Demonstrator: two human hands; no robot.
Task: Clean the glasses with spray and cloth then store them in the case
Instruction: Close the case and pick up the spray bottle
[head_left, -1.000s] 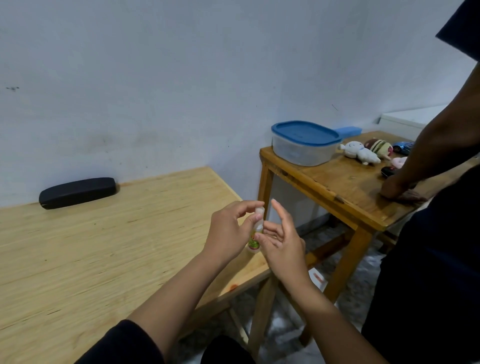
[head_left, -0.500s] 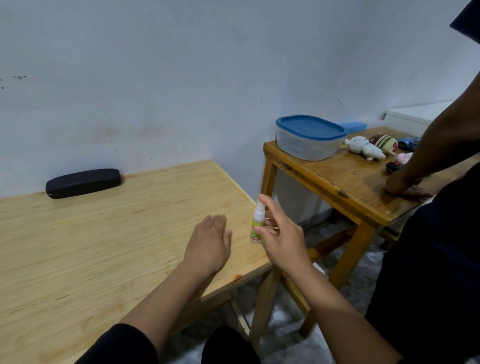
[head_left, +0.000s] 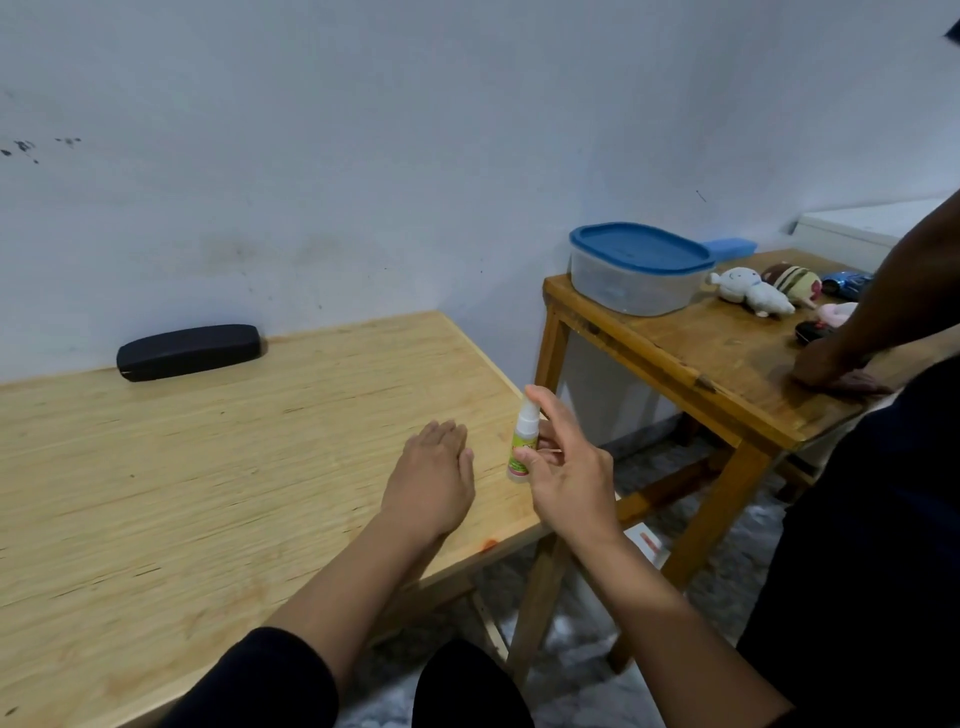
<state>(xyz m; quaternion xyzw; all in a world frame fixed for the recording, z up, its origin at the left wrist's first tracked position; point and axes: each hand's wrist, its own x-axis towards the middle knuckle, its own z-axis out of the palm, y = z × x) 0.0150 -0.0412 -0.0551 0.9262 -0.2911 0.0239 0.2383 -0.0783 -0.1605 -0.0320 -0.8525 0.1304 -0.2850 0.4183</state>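
At near table edge: holding spray upright in right hand, left hand lying flat, empty.
Barely starting; glasses, cloth unseen, case closed far left.

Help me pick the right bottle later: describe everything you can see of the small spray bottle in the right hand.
The spray bottle is small and slim, of pale plastic by its look, with a white pump top and a green and yellow label with some red near its base. It stands upright at the light wooden table's right edge, gripped in the right hand, index finger on the top. The print is unreadable.
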